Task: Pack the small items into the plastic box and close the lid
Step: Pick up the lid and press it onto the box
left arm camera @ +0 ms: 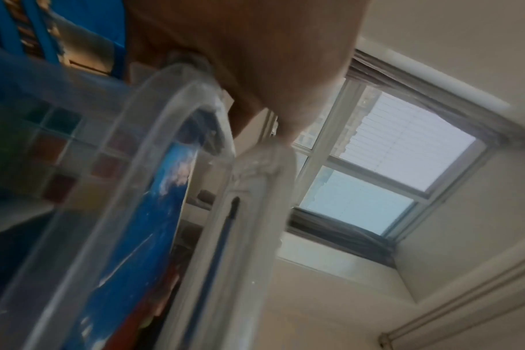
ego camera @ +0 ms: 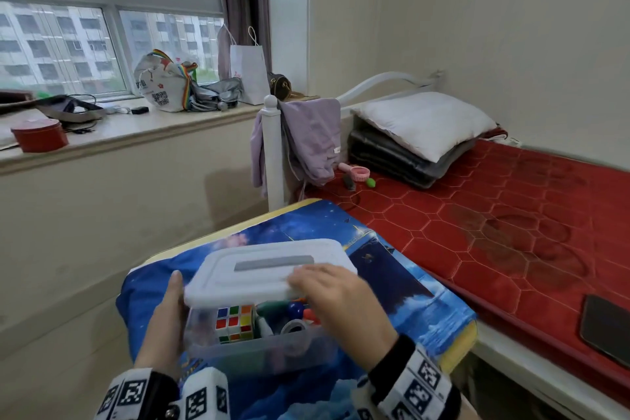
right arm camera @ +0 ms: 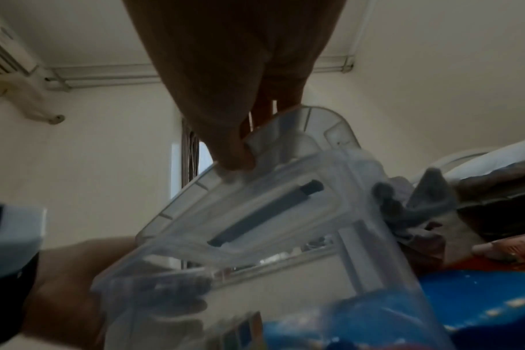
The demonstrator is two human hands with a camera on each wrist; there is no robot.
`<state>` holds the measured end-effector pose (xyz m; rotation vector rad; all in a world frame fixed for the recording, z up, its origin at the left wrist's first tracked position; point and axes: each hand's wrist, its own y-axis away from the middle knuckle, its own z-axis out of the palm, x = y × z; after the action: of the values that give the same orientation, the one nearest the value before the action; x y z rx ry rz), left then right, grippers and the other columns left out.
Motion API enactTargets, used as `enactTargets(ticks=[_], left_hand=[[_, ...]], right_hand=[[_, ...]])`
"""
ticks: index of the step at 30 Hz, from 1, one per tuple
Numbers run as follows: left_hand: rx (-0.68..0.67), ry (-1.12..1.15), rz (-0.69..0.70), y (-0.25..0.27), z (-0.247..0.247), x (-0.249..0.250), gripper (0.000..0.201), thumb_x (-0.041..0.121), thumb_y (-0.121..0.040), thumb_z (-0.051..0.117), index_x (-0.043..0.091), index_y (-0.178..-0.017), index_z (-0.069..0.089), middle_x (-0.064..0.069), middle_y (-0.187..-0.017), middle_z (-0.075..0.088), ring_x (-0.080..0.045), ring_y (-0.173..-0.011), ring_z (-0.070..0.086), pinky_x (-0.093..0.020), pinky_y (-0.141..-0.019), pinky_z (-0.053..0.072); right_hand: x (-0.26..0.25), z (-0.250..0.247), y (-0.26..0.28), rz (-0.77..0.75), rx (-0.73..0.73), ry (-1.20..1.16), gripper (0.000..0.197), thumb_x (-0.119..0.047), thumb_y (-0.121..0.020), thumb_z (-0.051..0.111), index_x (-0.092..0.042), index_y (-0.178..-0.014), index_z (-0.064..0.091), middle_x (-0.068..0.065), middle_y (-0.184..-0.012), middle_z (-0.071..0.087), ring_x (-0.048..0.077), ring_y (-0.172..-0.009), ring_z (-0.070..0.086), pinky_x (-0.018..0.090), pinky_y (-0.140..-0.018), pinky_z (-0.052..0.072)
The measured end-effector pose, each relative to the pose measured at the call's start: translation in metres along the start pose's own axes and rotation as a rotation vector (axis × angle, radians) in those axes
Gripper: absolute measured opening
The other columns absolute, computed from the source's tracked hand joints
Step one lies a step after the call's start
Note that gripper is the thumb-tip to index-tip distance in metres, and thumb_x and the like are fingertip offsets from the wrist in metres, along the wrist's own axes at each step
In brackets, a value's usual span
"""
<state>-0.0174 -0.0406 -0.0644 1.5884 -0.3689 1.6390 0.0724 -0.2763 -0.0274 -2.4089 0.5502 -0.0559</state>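
A clear plastic box stands on the blue printed table top. Inside it I see a Rubik's cube, a tape roll, a blue ball and other small pieces. My right hand pinches the near edge of the white lid, fingers on top and thumb beneath. The lid hovers tilted over the box with its near side raised. My left hand clasps the box's left end, thumb up by the lid's corner. In the right wrist view the thumb presses the lid's underside.
A bed with a red mattress runs along the right, touching the table. A dark phone lies on it near me, and a pink fan, folded bedding and a pillow lie farther back. The windowsill at left holds bags and clutter.
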Motion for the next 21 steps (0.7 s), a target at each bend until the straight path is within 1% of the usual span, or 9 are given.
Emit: enactTargets(ticks=[2,3,4,6,9,12,15,19,21], left_hand=[[-0.078,0.047,-0.052,0.004,-0.003,0.002,0.060,0.062,-0.093,0.043,0.011,-0.108,0.070,-0.008,-0.086,0.078,-0.025,-0.088,0.065,-0.041,-0.077,0.050],[-0.104,0.054,-0.058,0.004,-0.004,0.002,0.057,0.061,-0.092,0.045,0.014,-0.108,0.071,-0.005,-0.084,0.079,-0.024,-0.089,0.066,-0.040,-0.076,0.050],[-0.114,0.051,-0.052,0.006,-0.003,0.002,0.052,0.060,-0.092,0.047,0.017,-0.109,0.072,-0.005,-0.089,0.081,-0.024,-0.092,0.067,-0.041,-0.077,0.050],[-0.153,0.039,-0.033,0.007,-0.005,0.002,0.045,0.051,-0.093,0.052,0.017,-0.116,0.072,-0.009,-0.106,0.079,-0.028,-0.100,0.068,-0.043,-0.082,0.051],[-0.190,-0.019,0.011,0.006,-0.008,0.000,0.035,0.032,-0.095,0.054,0.014,-0.122,0.068,-0.017,-0.118,0.073,-0.033,-0.101,0.067,-0.045,-0.082,0.051],[-0.173,-0.049,0.058,0.003,-0.009,-0.002,0.029,0.019,-0.095,0.055,0.017,-0.123,0.065,-0.016,-0.120,0.071,-0.032,-0.099,0.066,-0.043,-0.077,0.052],[-0.176,-0.059,0.080,0.003,-0.009,-0.005,0.031,0.013,-0.094,0.056,0.018,-0.123,0.065,-0.015,-0.120,0.071,-0.033,-0.102,0.065,-0.042,-0.078,0.051],[-0.176,-0.055,0.083,0.006,-0.010,-0.006,0.035,0.012,-0.092,0.059,0.020,-0.125,0.065,-0.012,-0.120,0.072,-0.035,-0.105,0.066,-0.044,-0.079,0.052],[-0.150,-0.071,0.100,0.010,-0.006,-0.005,0.030,0.020,-0.093,0.061,0.024,-0.122,0.067,-0.009,-0.116,0.074,-0.033,-0.105,0.067,-0.044,-0.081,0.053]], right_hand=[[-0.004,0.009,0.007,-0.049,-0.076,-0.010,0.034,-0.009,-0.071,0.056,-0.021,-0.100,0.069,-0.006,-0.107,0.074,0.011,-0.103,0.066,0.026,-0.088,0.055],[-0.004,0.011,0.010,-0.053,-0.104,-0.030,0.035,-0.009,-0.072,0.053,-0.022,-0.101,0.068,-0.006,-0.110,0.073,0.011,-0.106,0.065,0.025,-0.091,0.054],[-0.004,0.011,0.013,-0.048,-0.127,-0.051,0.036,-0.010,-0.073,0.052,-0.023,-0.103,0.066,-0.007,-0.113,0.071,0.011,-0.108,0.062,0.025,-0.092,0.053],[-0.004,0.008,0.019,-0.019,-0.155,-0.107,0.034,-0.012,-0.077,0.055,-0.025,-0.107,0.065,-0.009,-0.120,0.067,0.010,-0.112,0.059,0.023,-0.094,0.051],[-0.001,0.004,0.025,-0.009,-0.148,-0.159,0.029,-0.020,-0.084,0.060,-0.028,-0.111,0.065,-0.013,-0.123,0.066,0.007,-0.116,0.058,0.019,-0.096,0.048],[0.002,0.003,0.032,-0.033,-0.156,-0.177,0.027,-0.028,-0.087,0.060,-0.028,-0.113,0.066,-0.013,-0.124,0.066,0.006,-0.119,0.057,0.021,-0.099,0.048],[0.002,0.008,0.041,-0.033,-0.150,-0.214,0.029,-0.033,-0.089,0.059,-0.027,-0.117,0.065,-0.012,-0.130,0.063,0.005,-0.125,0.053,0.024,-0.102,0.047],[0.000,0.009,0.045,0.026,-0.075,-0.302,0.025,-0.034,-0.094,0.055,-0.024,-0.113,0.069,-0.013,-0.126,0.066,0.001,-0.124,0.054,0.023,-0.101,0.047],[-0.001,0.007,0.045,0.067,-0.035,-0.325,0.024,-0.032,-0.095,0.055,-0.024,-0.113,0.069,-0.014,-0.121,0.068,0.000,-0.119,0.056,0.023,-0.098,0.048]])
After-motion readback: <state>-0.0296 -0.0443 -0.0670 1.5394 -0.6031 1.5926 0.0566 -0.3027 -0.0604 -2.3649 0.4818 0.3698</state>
